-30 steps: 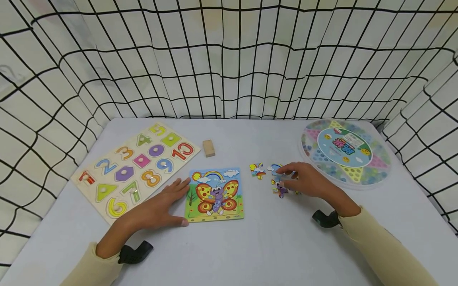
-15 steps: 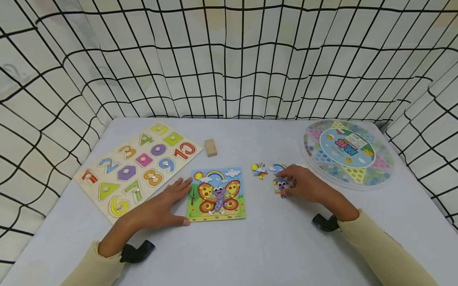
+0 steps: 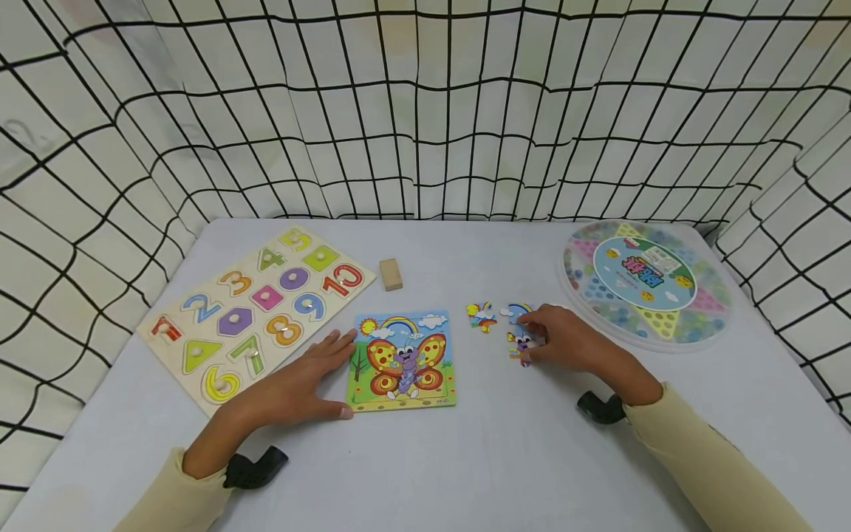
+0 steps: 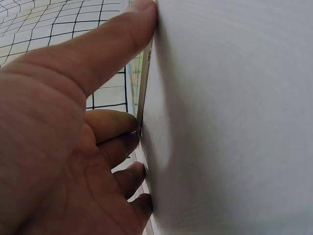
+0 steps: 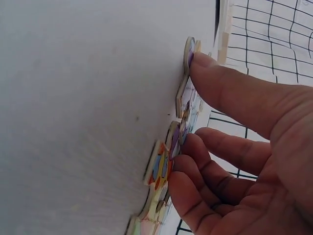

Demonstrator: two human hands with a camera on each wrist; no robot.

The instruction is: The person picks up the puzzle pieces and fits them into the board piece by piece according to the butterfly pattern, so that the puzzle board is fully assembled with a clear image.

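In the head view, my left hand [image 3: 292, 388] rests on the table with its fingers and thumb along the left edge of a square butterfly puzzle board [image 3: 401, 362]. The left wrist view shows the thumb and fingertips at that thin edge. To the right of the board, my right hand [image 3: 575, 341] holds a puzzle piece [image 3: 519, 344] with a purple butterfly face between thumb and fingers, flat on the table. Up close, the thumb touches one piece [image 5: 183, 97] while curled fingers touch neighbouring pieces [image 5: 160, 164]. A rainbow piece [image 3: 514, 312] lies above; the hand hides more pieces.
A sun puzzle piece [image 3: 482, 315] lies between board and right hand. On the left sits a wooden number board [image 3: 255, 310], with a wooden block [image 3: 391, 274] beside it. A round Chinese checkers box [image 3: 645, 284] stands right. Black netting [image 3: 415, 140] surrounds the table.
My right hand has drawn in slightly, its thumb coming down onto the near side of the butterfly-face piece. My left hand and the board stay put; the view shifted slightly.
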